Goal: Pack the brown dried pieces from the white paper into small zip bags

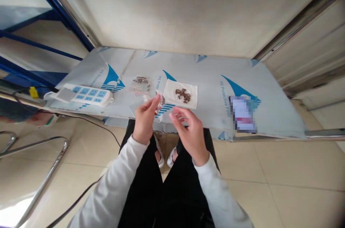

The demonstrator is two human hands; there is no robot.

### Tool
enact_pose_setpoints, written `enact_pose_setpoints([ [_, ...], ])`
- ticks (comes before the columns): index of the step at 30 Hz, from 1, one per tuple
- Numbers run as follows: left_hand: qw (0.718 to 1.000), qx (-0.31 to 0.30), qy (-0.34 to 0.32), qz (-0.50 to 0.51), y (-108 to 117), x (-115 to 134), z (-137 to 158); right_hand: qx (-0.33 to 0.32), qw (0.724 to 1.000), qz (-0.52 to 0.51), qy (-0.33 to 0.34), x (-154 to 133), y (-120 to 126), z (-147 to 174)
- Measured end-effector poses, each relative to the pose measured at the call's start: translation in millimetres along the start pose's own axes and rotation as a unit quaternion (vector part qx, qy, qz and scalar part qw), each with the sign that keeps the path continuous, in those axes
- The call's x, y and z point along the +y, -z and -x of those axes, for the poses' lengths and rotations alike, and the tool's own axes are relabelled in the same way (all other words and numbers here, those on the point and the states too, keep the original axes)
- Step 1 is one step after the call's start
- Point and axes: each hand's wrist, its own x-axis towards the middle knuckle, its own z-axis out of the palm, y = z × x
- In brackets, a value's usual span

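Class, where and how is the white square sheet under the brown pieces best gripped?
Probably by the bare left and right edges of the white sheet, pinched from the near side: it lies flat, with the brown pieces loose around its middle.

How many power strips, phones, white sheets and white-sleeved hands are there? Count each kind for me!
Power strip: 1
Phone: 1
White sheet: 1
White-sleeved hands (left hand, right hand): 2
Total: 5

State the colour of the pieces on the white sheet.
The pieces look brown, best in the head view.
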Motion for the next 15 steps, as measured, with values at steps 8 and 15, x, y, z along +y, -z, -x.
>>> enact_pose_setpoints([
  [8, 0.996, -0.034, 0.069, 0.046, -19, -10, 45, 0.023, 0.999, 0.035, 0.033, -11, 1, -4],
  [15, 0.988, -0.085, -0.097, -0.088, -8, -2, 61, -0.022, 0.983, 0.161, 0.081, -15, 19, 3],
])
